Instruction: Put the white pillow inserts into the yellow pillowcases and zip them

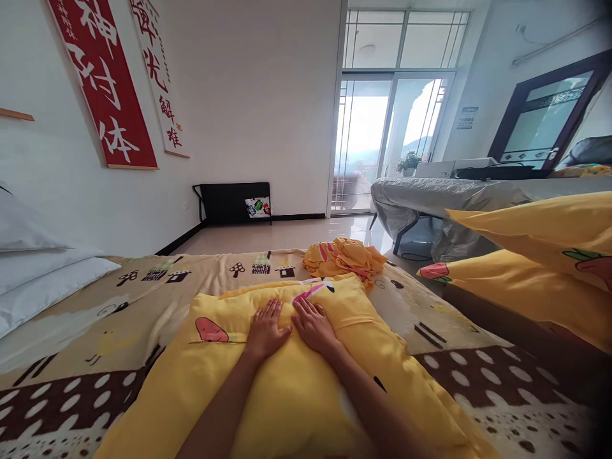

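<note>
A large yellow pillow (287, 382) with a printed pink carrot lies across the middle of the bed, its near part running out of the bottom of the view. Flat on its upper part rests my left hand (268, 328), fingers stretched forward. Just to the right, my right hand (314, 324) also lies flat on the pillow, beside a pink print. The two thumbs are close together. Beyond the pillow's far edge sits a crumpled orange-yellow cloth (344, 256).
A patterned blanket (191, 274) covers the bed. White pillows (57, 280) lie at the left. More yellow pillows (516, 274) are stacked at the right, near a plastic-covered table (430, 190). A black panel (224, 204) leans on the far wall.
</note>
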`<state>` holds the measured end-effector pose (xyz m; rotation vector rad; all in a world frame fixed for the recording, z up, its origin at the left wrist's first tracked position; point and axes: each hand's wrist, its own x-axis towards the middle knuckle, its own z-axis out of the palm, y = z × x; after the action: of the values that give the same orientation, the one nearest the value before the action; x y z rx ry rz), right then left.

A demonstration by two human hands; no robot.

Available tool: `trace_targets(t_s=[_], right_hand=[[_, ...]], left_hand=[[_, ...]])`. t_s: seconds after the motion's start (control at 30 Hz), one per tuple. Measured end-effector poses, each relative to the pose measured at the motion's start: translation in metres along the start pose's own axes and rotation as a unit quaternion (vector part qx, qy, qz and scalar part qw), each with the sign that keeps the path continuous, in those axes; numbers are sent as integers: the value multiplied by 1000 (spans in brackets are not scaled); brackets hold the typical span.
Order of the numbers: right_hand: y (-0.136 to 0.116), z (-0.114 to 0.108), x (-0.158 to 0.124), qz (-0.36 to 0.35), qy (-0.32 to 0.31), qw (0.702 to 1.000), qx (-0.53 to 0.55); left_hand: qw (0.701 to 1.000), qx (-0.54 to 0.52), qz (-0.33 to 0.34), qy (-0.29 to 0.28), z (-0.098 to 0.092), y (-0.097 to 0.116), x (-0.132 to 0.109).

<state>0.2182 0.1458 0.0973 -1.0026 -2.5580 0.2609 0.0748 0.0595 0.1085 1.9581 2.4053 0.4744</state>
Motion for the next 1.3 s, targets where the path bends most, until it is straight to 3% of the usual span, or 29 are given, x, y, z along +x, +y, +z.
trace_targets(t_s=[0.47,0.63,0.73,0.87,0.97,1.13,1.3], right_hand=[[1,4,-3,-10,7,1000,0],[20,19,1,-34,31,999,-21],[66,20,-2,-20,49,998,-40],[154,15,-27,76,18,996,-43],[200,14,-57,153,-8,988,-12],[218,10,-87,197,-29,980,-2],[218,10,-88,201,-17,979,4]], left_hand=[[1000,-8,9,-18,3,-4,-2],[1000,-7,14,-22,-12,-7,-9],[1000,-2,2,-15,-24,-40,-28],[997,20,-69,28,-26,-116,-68],[988,46,-143,31,-19,-165,-92],[984,86,-151,-29,1,-222,-114],[982,77,-174,8,19,-254,-122]])
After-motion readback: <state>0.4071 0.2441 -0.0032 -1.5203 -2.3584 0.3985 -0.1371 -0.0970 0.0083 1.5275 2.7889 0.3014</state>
